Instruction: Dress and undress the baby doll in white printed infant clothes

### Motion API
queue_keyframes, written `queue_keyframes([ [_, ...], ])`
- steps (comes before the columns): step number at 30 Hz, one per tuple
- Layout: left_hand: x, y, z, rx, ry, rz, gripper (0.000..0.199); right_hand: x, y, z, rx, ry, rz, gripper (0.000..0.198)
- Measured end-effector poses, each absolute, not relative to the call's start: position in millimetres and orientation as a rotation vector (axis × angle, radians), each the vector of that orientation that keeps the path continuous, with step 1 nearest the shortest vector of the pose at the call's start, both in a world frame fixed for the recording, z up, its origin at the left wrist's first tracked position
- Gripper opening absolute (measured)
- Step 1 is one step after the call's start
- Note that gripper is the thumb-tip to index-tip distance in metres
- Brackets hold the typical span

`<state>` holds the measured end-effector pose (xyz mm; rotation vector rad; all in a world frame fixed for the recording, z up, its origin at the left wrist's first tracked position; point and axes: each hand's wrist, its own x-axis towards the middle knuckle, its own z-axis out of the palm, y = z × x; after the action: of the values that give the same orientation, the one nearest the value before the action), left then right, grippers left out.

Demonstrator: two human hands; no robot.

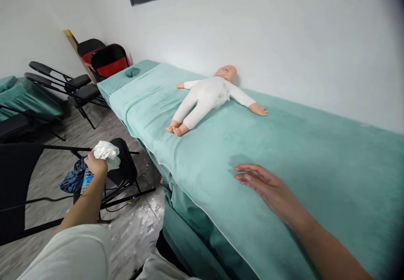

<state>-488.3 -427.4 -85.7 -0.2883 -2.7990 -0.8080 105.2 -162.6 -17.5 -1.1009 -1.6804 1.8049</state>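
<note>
My left hand (pixel 95 162) reaches out over a black folding chair (pixel 126 164), closed on a crumpled white cloth (pixel 105 149) with a small coloured print. A blue-labelled water bottle (pixel 86 180) and a dark blue plastic bag (pixel 72 180) are just below that hand, partly hidden by it. My right hand (pixel 263 183) hovers over the green-covered bed (pixel 202 166) with its fingers stretched out, holding nothing. Farther back on the bed, a baby doll (pixel 206 93) in a white suit lies on its back with arms spread.
A white wall (pixel 284 32) runs along the bed's far side. Black folding chairs (pixel 82 93) and red-backed chairs (pixel 110 61) stand at the far left. Another black chair back (pixel 19 183) is close on my left. A cable (pixel 47 199) crosses near it.
</note>
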Motion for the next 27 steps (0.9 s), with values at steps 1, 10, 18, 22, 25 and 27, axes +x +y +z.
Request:
queue_keyframes([
  [1, -486.5, -436.4, -95.6, -0.269, -2.857, -0.767, 0.057, 105.0, -162.8, -18.0, -1.106, -1.686, 1.796, 0.046],
  [10, -469.9, -473.8, -155.0, -0.387, -3.197, -0.467, 0.069, 103.2, -163.4, -22.6, -1.109, -1.698, 1.764, 0.043],
  [18, -443.7, -467.6, -150.1, -0.36, -3.109, -0.364, 0.068, 98.6, -170.8, -13.1, -1.052, -1.708, 1.738, 0.045],
  [22, -413.6, -435.9, -139.4, -0.424, -2.844, -0.484, 0.07, 100.3, -170.1, -18.4, -0.994, -1.674, 1.746, 0.045],
  [25, -372.3, -396.7, -123.2, -0.74, -2.599, -0.835, 0.065, 108.7, -165.9, -9.0, -0.979, -1.683, 1.639, 0.042],
  [27, -328.9, -364.7, -102.9, -1.017, -2.381, -1.112, 0.057, 121.3, -166.9, 13.9, -0.945, -1.672, 1.492, 0.037],
])
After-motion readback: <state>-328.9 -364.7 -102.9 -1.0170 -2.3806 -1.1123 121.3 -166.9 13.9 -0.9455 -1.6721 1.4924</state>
